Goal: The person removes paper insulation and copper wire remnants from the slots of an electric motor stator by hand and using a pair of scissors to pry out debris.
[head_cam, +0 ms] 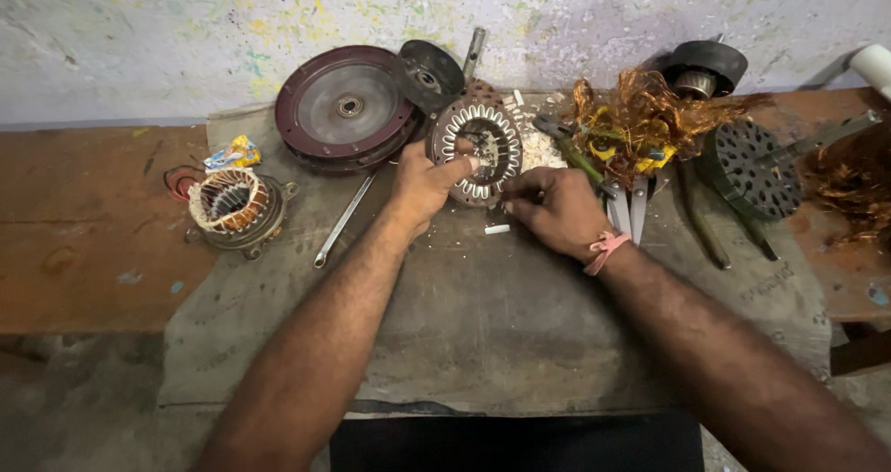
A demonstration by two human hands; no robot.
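Observation:
A round slotted stator core (483, 138) with white slot liners stands tilted on the grey cloth (483, 323). My left hand (423, 182) grips its left rim, thumb pressed on the front face. At the core's lower right edge, my right hand (557, 210) has its fingers curled, pinching something small that I cannot make out. A pink band circles that wrist. A small white scrap (497, 229) lies on the cloth between both hands.
A dark red motor cover (345, 108) and a black cap (429, 71) lean at the wall. A wound stator (232, 206) sits left, a spanner (343, 219) beside it. Tangled copper wire (650, 119), scissors (627, 210) and a perforated disc (748, 164) lie right.

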